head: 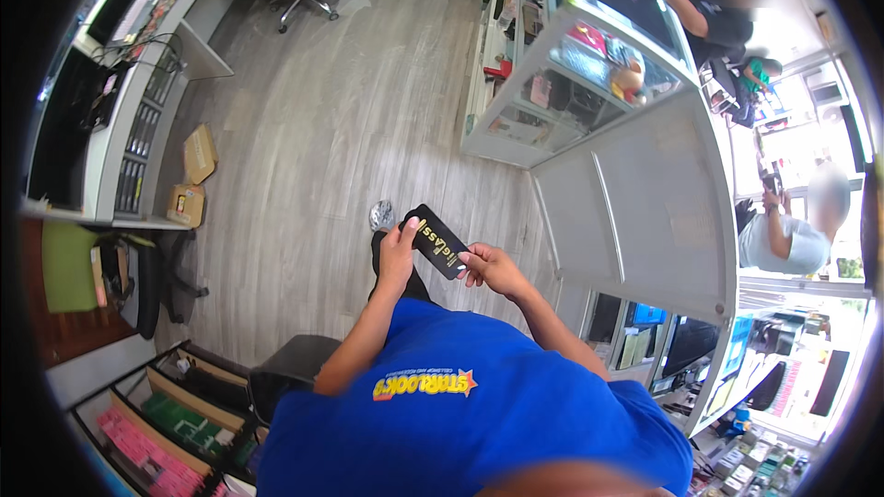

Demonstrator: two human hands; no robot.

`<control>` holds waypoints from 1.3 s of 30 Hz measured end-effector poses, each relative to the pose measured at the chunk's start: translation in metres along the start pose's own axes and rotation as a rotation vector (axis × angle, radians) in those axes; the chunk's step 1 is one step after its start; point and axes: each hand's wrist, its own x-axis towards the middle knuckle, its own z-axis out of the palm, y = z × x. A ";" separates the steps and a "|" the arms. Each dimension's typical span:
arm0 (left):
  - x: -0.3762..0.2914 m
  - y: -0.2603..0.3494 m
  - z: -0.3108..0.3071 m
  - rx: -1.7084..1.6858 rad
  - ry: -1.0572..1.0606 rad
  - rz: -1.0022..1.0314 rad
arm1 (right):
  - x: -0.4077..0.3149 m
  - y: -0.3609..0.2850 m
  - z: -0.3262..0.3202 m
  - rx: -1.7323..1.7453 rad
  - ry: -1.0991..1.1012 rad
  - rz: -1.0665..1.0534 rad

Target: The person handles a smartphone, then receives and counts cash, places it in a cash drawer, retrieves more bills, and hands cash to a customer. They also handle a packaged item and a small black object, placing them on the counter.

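A flat black rectangular item with gold lettering, like a phone or a phone screen protector, is held in front of my body, tilted over the wood-look floor. My left hand grips its upper left end, the thumb lying on the lettered face. At the lower right end, my right hand pinches the edge between thumb and fingers. What lies under the item is hidden.
A glass display case stands ahead on the right, joined to a grey panel. Cardboard boxes sit by the left desk. A black chair is close behind my left arm. Several people are beyond the counter at right.
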 end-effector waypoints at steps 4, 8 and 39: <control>0.095 0.033 -0.061 -0.071 0.074 -0.119 | 0.108 -0.076 -0.002 0.031 0.083 0.092; 0.179 0.104 -0.109 -0.044 0.115 -0.162 | 0.185 -0.161 -0.016 0.175 0.174 0.115; 0.798 0.064 0.559 1.020 -1.142 0.621 | 0.382 -0.314 -0.086 0.762 1.372 0.522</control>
